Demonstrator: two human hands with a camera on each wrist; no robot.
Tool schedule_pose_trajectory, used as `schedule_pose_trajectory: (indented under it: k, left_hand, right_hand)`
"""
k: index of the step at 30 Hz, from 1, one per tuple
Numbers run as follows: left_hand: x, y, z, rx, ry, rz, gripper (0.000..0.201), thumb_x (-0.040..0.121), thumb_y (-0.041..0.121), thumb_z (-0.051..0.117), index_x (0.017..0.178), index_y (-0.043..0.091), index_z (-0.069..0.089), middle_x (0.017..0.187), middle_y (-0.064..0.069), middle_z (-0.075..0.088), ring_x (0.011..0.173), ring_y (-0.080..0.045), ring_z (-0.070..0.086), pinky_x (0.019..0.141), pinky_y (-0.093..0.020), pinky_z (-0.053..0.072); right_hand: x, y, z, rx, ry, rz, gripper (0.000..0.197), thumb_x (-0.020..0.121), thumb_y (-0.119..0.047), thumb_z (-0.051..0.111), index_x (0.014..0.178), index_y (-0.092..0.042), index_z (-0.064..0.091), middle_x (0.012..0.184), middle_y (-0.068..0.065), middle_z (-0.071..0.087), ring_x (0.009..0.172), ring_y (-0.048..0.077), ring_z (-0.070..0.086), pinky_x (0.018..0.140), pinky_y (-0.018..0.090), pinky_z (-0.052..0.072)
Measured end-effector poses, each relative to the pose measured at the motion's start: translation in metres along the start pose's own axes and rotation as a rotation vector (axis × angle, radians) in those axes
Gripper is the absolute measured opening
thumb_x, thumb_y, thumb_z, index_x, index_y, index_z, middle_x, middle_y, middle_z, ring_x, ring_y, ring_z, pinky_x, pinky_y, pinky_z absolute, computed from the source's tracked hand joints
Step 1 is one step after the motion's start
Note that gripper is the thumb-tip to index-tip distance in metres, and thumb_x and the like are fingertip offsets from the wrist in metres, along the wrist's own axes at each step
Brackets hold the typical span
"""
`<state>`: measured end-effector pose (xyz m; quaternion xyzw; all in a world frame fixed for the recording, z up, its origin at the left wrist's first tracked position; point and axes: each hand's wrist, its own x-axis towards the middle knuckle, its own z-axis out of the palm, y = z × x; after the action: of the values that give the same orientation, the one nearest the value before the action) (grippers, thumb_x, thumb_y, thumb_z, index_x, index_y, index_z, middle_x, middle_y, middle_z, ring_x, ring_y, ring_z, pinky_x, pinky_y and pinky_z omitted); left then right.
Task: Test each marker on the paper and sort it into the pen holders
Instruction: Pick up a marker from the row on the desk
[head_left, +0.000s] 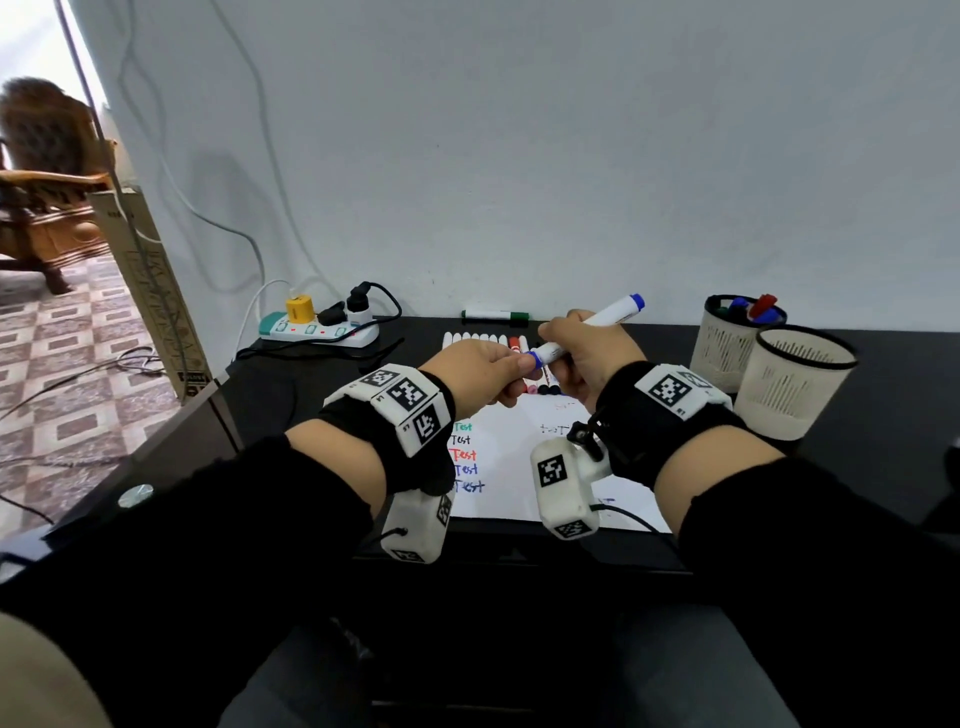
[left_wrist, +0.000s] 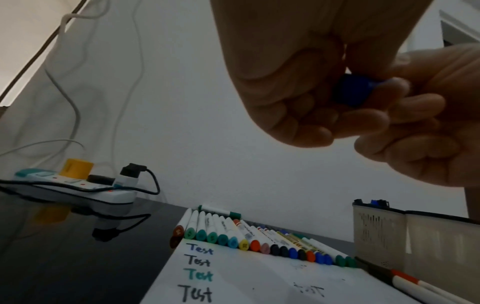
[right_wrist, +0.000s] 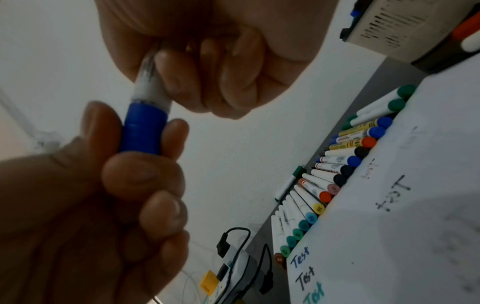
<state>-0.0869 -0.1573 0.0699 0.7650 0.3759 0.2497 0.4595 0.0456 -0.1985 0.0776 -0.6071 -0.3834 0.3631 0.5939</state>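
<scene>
Smooth white-barrelled blue marker (head_left: 589, 327), round and slim, clenched in right hand (head_left: 592, 353) above the paper (head_left: 519, 457); ribbed blue cap (right_wrist: 144, 127) pinched by left hand (head_left: 483, 371). Right of the grip, two slotted white pen holders (head_left: 795, 384), the farther one (head_left: 727, 343) with blue and red markers.

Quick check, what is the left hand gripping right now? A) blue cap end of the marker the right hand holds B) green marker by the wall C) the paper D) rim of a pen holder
A: the left hand pinches the blue cap while the right hand grips the white barrel of the same marker, above the paper.
</scene>
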Motion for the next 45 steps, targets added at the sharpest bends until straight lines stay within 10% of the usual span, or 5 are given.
schedule_pose_trajectory:
  k: [17,21,30,36,45]
  left_hand:
    - [0.019,0.032,0.005,0.401,0.123,-0.020,0.029,0.097,0.037,0.045,0.104,0.016,0.064,0.079,0.006,0.060,0.068,-0.012,0.052,0.057,-0.020,0.037]
    - [0.031,0.038,0.004,0.527,0.088,-0.072,0.035,0.097,0.040,0.043,0.098,0.013,0.065,0.084,-0.001,0.063,0.069,-0.015,0.051,0.056,-0.022,0.037]
    - [0.070,0.066,0.014,0.687,0.021,0.031,0.034,0.095,0.043,0.043,0.091,0.016,0.064,0.078,-0.003,0.056,0.064,-0.015,0.047,0.055,-0.024,0.032]
    - [0.103,0.066,0.049,0.876,-0.231,0.092,0.044,0.099,0.041,0.037,0.137,0.020,0.046,0.139,0.000,0.048,0.126,-0.018,0.045,0.099,-0.028,0.035]
    - [0.139,0.027,0.131,1.257,-0.716,0.115,0.080,0.093,0.057,0.037,0.151,0.017,0.000,0.158,-0.005,-0.004,0.145,-0.024,0.005,0.115,-0.040,0.011]
  right_hand:
    - [0.012,-0.003,-0.017,0.148,0.230,-0.010,0.027,0.091,-0.032,0.061,0.080,-0.008,0.056,0.057,0.004,0.059,0.036,0.008,0.039,0.037,0.020,0.031]
    - [0.023,-0.010,-0.032,-0.251,0.248,-0.124,0.033,0.087,-0.004,0.054,0.115,-0.020,0.052,0.082,0.000,0.060,0.059,0.008,0.051,0.054,0.020,0.042]
    - [0.054,-0.015,-0.055,-1.174,0.083,-0.350,0.021,0.090,-0.021,0.055,0.110,-0.015,0.060,0.107,0.011,0.056,0.102,0.028,0.054,0.079,0.030,0.040]
    - [0.078,-0.025,-0.110,-1.111,0.242,-0.112,0.006,0.091,-0.016,0.045,0.096,-0.015,0.042,0.077,0.002,0.048,0.080,0.026,0.048,0.070,0.029,0.035]
    - [0.105,-0.026,-0.194,-0.728,0.537,-0.046,0.026,0.089,-0.014,0.046,0.114,-0.015,0.054,0.102,0.005,0.059,0.086,0.022,0.053,0.074,0.029,0.041]
